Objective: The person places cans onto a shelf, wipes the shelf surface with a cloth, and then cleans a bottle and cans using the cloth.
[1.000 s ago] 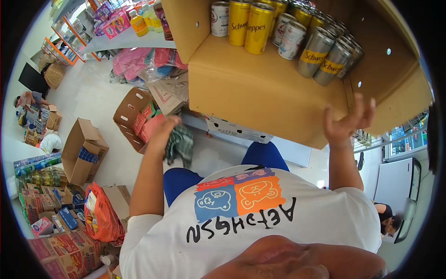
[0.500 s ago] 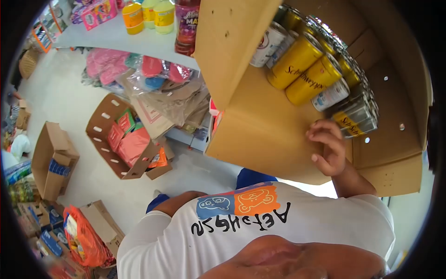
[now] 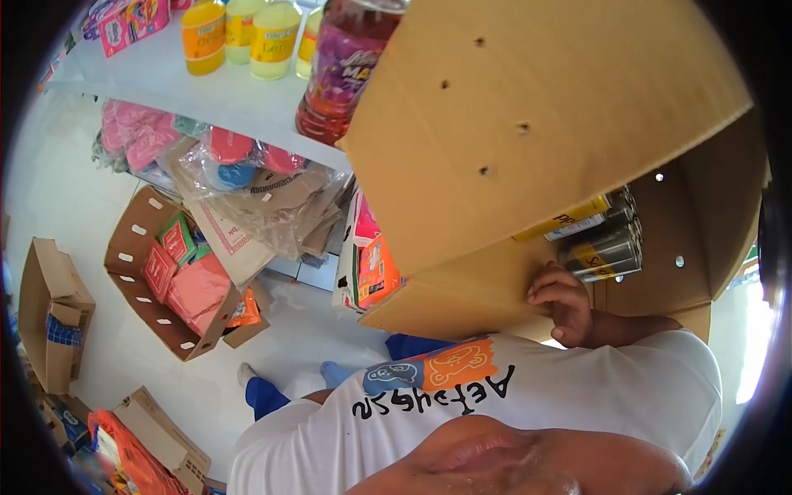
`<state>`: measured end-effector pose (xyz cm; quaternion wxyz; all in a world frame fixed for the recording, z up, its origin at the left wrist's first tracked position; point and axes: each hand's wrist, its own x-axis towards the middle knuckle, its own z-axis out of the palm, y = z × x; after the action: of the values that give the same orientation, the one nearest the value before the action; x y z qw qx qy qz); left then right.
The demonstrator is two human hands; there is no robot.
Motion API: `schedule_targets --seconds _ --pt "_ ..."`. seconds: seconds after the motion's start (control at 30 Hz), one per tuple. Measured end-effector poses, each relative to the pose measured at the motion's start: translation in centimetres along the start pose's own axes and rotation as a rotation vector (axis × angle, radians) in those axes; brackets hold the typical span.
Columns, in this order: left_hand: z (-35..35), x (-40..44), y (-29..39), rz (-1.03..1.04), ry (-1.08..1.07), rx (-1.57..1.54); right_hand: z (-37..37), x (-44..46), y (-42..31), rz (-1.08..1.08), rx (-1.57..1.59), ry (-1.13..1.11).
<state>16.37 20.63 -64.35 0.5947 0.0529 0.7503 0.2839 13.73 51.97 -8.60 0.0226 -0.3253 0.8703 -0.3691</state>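
Note:
A large cardboard box [image 3: 528,91] lies tipped with its opening toward me and fills the upper right. Inside stand several drink cans [image 3: 606,247], yellow and dark silver; the near cardboard wall hides most of them. My right hand [image 3: 563,304] is at the box's lower inner edge, just below the cans. Its fingers are loosely curled, the thumb stands apart, and nothing shows in them. Whether the fingertips touch the cardboard I cannot tell. Only part of my left arm [image 3: 318,395] shows beside my shirt; my left hand is hidden.
A white shelf [image 3: 190,99] carries bottles, including a red-purple drink bottle [image 3: 342,70] beside the box. Below it lie pink wrapped goods [image 3: 140,136] and flattened cardboard. On the floor are an open carton [image 3: 124,239] with red packets, another box [image 3: 54,305] and an orange bag [image 3: 124,454].
The view has shifted; the box's near wall now covers most of the cans that showed before. My right hand appears slightly lower and farther left, still without anything visible in it.

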Motion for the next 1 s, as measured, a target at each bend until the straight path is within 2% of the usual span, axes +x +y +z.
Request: schedule_targets --seconds 0.27,0.47,0.8,0.9,0.97,1.0 --pt "0.5 2.6 -0.6 -0.010 0.034 0.130 0.8 0.2 -0.6 0.072 -0.065 0.012" --pt "0.5 1.2 -1.0 0.024 0.014 0.237 0.8 0.4 -0.9 0.095 -0.063 0.032" --pt "-1.3 -4.8 -1.6 0.290 -0.112 0.651 0.7 0.5 -1.6 0.109 -0.093 0.014" --pt "-4.8 -7.3 -0.4 0.337 0.014 0.669 0.5 0.2 -1.6 0.082 -0.089 0.032" --pt "-9.4 -13.9 3.4 0.281 0.211 0.463 0.8 0.0 -1.3 0.037 -0.069 0.042" --pt "-10.9 -13.7 3.5 0.237 0.279 0.432 1.0 -0.2 -1.0 0.002 -0.084 0.072"
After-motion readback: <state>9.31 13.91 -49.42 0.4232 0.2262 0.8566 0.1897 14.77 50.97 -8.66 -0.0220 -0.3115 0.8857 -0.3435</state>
